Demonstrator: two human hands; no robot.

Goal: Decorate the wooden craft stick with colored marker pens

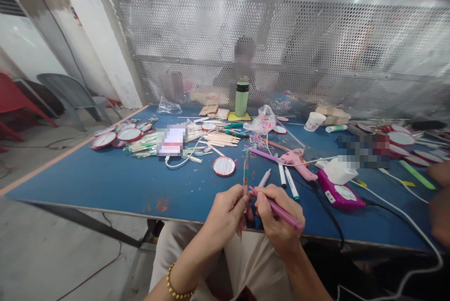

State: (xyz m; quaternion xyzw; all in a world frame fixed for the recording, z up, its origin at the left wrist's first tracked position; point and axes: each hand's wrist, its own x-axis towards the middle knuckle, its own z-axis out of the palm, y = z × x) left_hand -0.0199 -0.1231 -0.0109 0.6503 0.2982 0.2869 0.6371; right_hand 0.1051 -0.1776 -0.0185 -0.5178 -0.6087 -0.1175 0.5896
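Note:
Near the table's front edge, my left hand (227, 209) is closed on a narrow flat stick (246, 173) held upright, with green and brown bands along it and a thin loop at its top. A pink marker (286, 215) is gripped like a pen in my right hand (277, 214), its tip beside the stick. Whether the tip touches the stick I cannot tell. Just beyond my hands lie a round white disc with a red rim (224, 166), a grey marker (265, 178), a white marker with a black end (281, 175) and another with a teal end (291, 184).
A pink glue gun (298, 162) and a magenta power strip (341, 198) with cables lie to the right. Bundled sticks (147, 144), a phone (171, 140) and rimmed discs (104, 139) are left. Behind stand a green bottle (241, 100) and paper cup (314, 121). Another person's hand (440, 212) is far right.

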